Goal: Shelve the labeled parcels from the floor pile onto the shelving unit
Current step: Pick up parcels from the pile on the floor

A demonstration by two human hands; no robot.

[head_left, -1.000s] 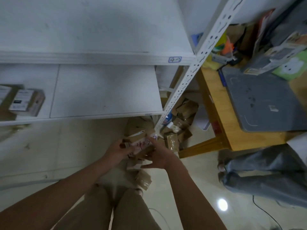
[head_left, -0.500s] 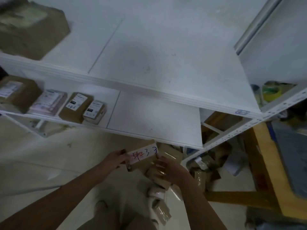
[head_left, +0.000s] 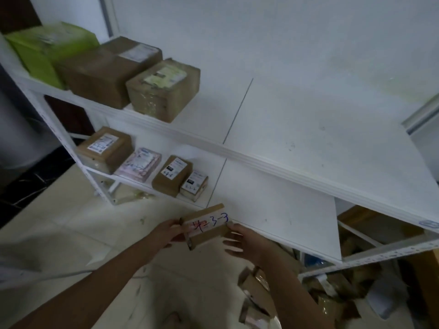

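Note:
I hold a small brown parcel [head_left: 206,227] with a white label hand-marked "4-3-3" in front of the lower shelf's front edge. My left hand [head_left: 166,231] grips its left end and my right hand [head_left: 240,238] holds its right end with fingers spread. The white shelving unit [head_left: 273,160] fills the view. Its lower shelf carries several labeled parcels [head_left: 171,175] at the left. The upper shelf holds a green box [head_left: 47,46] and two brown boxes [head_left: 164,89] at the left. The floor pile [head_left: 261,293] lies below my right arm.
More brown parcels [head_left: 337,288] lie on the floor under the shelf's right end. A dark doorway area [head_left: 21,138] stands left of the unit. Pale floor tiles [head_left: 71,233] spread at the lower left.
My view has swung up and left, bringing the shelf's left end and its boxes into sight. Both hands have lifted the marked parcel higher, toward the lower shelf edge.

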